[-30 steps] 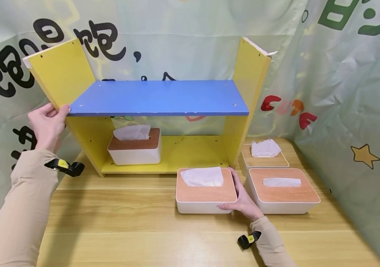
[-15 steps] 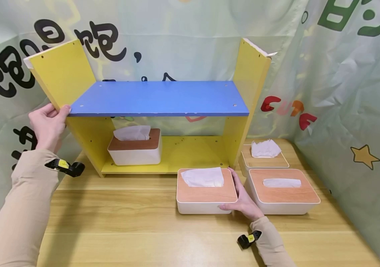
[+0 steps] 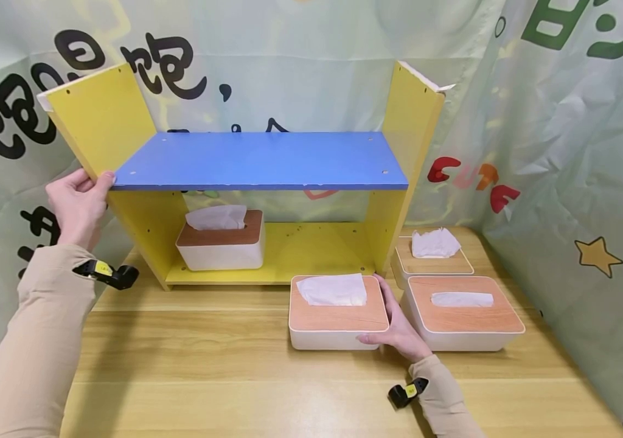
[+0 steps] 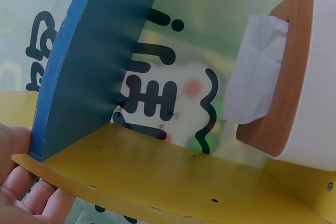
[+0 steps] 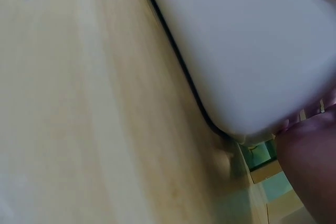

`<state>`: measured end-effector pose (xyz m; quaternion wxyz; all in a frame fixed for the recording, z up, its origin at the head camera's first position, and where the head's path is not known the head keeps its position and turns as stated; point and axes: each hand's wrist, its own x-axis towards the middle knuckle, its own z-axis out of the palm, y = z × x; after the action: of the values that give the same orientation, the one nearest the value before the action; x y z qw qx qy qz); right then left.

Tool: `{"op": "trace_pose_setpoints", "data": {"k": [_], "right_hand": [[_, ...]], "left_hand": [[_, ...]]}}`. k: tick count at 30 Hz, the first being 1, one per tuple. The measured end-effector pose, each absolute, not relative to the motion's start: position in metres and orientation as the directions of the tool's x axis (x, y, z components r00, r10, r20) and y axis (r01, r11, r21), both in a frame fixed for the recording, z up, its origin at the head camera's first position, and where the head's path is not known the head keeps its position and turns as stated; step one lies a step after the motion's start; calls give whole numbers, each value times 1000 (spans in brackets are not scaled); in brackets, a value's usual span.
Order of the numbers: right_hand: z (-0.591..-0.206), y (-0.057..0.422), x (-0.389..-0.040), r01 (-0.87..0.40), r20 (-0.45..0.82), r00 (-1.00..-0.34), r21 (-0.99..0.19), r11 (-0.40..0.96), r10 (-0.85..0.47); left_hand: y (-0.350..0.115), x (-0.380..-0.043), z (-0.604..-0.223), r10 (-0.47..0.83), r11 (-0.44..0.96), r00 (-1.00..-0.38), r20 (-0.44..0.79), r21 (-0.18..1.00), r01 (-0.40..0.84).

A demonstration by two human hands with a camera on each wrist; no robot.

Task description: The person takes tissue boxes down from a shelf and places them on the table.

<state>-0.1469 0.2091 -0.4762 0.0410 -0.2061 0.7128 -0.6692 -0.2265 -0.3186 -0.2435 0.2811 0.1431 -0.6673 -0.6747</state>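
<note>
My left hand [image 3: 78,204] grips the front edge of the yellow left side panel [image 3: 103,121], thumb at the corner of the blue shelf board [image 3: 259,159]. In the left wrist view the fingers [image 4: 39,195] wrap behind that panel. My right hand [image 3: 399,328] holds the right end of a white tissue box [image 3: 317,319] with a wood-look lid and a tissue standing out. That box rests on the table before the shelf unit; its white wall [image 5: 252,40] fills much of the right wrist view. Another tissue box [image 3: 224,257] sits on the unit's yellow bottom board, at its left.
Two more tissue boxes stand right of the unit: one in front [image 3: 467,340] and a lighter-lidded one [image 3: 437,264] behind it. A printed cloth [image 3: 311,73] hangs behind and along the right side of the wooden table [image 3: 224,365].
</note>
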Motion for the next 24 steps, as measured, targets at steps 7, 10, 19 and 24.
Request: {"op": "trace_pose_setpoints", "data": {"k": [7, 10, 19, 24], "right_hand": [[-476, 208, -147, -244, 230, -906, -970, -5, -355], [-476, 208, -147, -250, 232, -908, -968, 9, -349], [-479, 208, -148, -268, 243, -909, -963, 28, -339], [-479, 208, -147, -270, 245, -908, -963, 27, -339]], "left_hand": [[-319, -226, -243, -574, 50, -799, 179, 982, 184], [-319, -227, -243, -574, 55, -799, 180, 982, 182], [-319, -227, -244, -577, 53, -797, 181, 981, 184], [-319, -227, -244, -577, 51, -796, 181, 981, 186]]}}
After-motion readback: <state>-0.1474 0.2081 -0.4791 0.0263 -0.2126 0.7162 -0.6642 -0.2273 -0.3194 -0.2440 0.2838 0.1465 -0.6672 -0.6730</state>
